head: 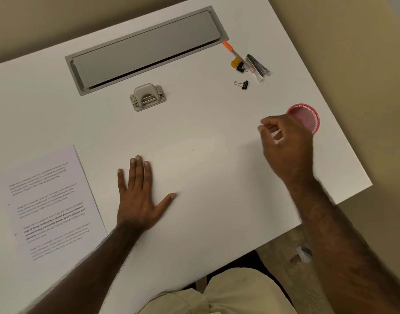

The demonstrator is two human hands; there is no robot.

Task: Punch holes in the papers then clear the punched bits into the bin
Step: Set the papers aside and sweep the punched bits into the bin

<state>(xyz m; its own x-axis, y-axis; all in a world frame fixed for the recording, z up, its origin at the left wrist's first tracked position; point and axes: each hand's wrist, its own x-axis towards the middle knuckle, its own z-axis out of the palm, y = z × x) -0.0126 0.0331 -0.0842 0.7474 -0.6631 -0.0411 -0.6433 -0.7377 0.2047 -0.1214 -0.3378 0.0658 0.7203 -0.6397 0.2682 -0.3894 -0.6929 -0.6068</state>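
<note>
By desk's rt edge, rt hand (287, 146) curled beside pink bin (307, 117), grip unclear; lt hand (140, 196) spread flat mid-desk.

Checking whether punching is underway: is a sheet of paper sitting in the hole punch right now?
No. The hole punch stands alone on the table, while the papers lie apart at the left.

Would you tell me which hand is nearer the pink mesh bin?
Right. The right hand is just beside the pink mesh bin; the left hand lies flat far across the table.

Dim warm light, soft shadows, wide-angle bending, slight blur throughout
</note>
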